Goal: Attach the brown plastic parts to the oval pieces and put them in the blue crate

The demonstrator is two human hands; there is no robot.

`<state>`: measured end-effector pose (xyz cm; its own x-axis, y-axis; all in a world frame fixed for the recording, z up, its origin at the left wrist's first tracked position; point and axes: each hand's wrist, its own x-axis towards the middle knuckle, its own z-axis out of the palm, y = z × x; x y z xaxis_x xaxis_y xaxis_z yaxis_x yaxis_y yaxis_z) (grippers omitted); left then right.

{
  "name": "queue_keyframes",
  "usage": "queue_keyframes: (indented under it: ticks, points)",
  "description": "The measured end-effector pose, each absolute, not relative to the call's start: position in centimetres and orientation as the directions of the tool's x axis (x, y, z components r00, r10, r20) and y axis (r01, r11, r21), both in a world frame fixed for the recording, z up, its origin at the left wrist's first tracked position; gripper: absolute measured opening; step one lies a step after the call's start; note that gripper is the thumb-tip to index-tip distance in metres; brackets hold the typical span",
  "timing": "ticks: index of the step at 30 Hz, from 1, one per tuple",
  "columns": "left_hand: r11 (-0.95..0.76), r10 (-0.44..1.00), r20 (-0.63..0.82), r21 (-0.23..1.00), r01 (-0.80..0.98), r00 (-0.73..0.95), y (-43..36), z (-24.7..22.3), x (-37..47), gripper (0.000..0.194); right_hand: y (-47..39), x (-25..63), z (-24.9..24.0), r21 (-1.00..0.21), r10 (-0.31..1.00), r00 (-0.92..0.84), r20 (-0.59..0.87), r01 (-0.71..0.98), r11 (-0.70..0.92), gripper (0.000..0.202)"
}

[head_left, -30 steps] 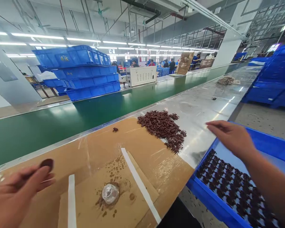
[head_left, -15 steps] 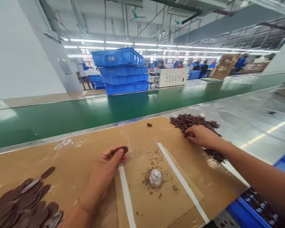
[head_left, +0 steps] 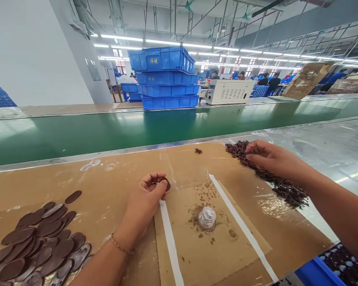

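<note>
My left hand (head_left: 144,198) pinches a dark brown disc (head_left: 166,183) between thumb and fingers, just above the brown sheet covering the table. Over on the right, my right hand (head_left: 271,159) is at the pile of small dark brown pieces (head_left: 289,192), its thumb and curled fingers drawn together. Whatever is between those fingertips is too small to make out. Between the hands, a clear shiny lump (head_left: 207,218) stands on a brown paper piece, ringed by wet-looking spots. Many flat oval brown discs (head_left: 52,226) lie heaped at the left, near my left forearm.
Two white tape strips (head_left: 170,242) flank the lump. A small cluster of pieces (head_left: 198,151) lies near the table's far edge. Beyond runs a green conveyor belt (head_left: 113,133), with stacked blue crates (head_left: 170,90) behind it. A blue bin (head_left: 319,272) stands at the lower right.
The view has swung left and down, bringing more of the disc heap into sight. The disc in my left hand is tilted differently. My right hand remains at the pile, its fingers shifted slightly.
</note>
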<state>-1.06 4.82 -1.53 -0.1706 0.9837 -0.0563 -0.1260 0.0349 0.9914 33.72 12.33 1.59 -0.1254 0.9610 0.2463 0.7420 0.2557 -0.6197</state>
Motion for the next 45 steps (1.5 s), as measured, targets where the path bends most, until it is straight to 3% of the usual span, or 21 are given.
queue_keyframes:
  ticks: [3, 6, 8, 11, 15, 21, 25, 29, 34, 45]
  points:
    - [0.055, 0.981, -0.074, 0.993, -0.109, -0.181, 4.8, -1.6, -1.1, 0.031, 12.0, 30.2, 3.3, -0.761, 0.953, -0.265, 0.148, 0.584, 0.281, 0.036]
    - [0.082, 0.982, -0.1, 0.99, -0.117, -0.159, 4.8, -1.7, -1.3, 0.03, 11.7, 26.4, 4.7, -0.899, 0.87, -0.476, 0.129, 0.315, 0.305, 0.043]
    - [0.1, 0.986, -0.111, 0.991, -0.095, -0.127, 4.8, -1.8, -1.5, 0.033, 11.3, 24.3, 5.2, -0.933, 0.813, -0.558, 0.164, 0.18, 0.311, 0.034]
    - [0.129, 0.987, -0.131, 0.991, -0.028, -0.087, 4.7, -1.7, -1.6, 0.034, 10.4, 22.7, 5.0, -0.923, 0.752, -0.622, 0.218, 0.119, 0.365, 0.021]
    - [0.196, 0.98, -0.192, 0.977, 0.079, -0.057, 4.7, -1.4, -1.4, 0.029, 9.4, 22.6, 3.7, -0.914, 0.769, -0.609, 0.193, 0.174, 0.367, 0.015]
    - [0.213, 0.975, -0.203, 0.971, 0.107, -0.095, 5.0, -1.6, -1.6, 0.035, 9.2, 23.4, 2.6, -0.914, 0.771, -0.636, 0.032, 0.293, 0.28, 0.017]
    - [0.205, 0.978, -0.203, 0.976, 0.069, -0.036, 5.0, -1.9, -2.1, 0.053, 9.2, 23.9, 2.5, -0.91, 0.752, -0.659, 0.008, 0.306, 0.278, 0.024]
    - [0.213, 0.977, -0.213, 0.976, 0.041, -0.003, 5.0, -1.9, -2.3, 0.067, 9.0, 24.0, 2.8, -0.85, 0.718, -0.696, 0.013, 0.37, 0.375, 0.02]
    - [0.198, 0.98, -0.199, 0.976, 0.091, 0.002, 5.3, -2.1, -2.4, 0.06, 8.2, 23.6, 3.2, -0.791, 0.669, -0.743, 0.018, 0.399, 0.465, 0.021]
    - [0.203, 0.977, -0.21, 0.969, 0.138, 0.035, 5.4, -2.2, -2.6, 0.061, 7.6, 23.2, 3.1, -0.748, 0.675, -0.737, -0.047, 0.473, 0.465, 0.016]
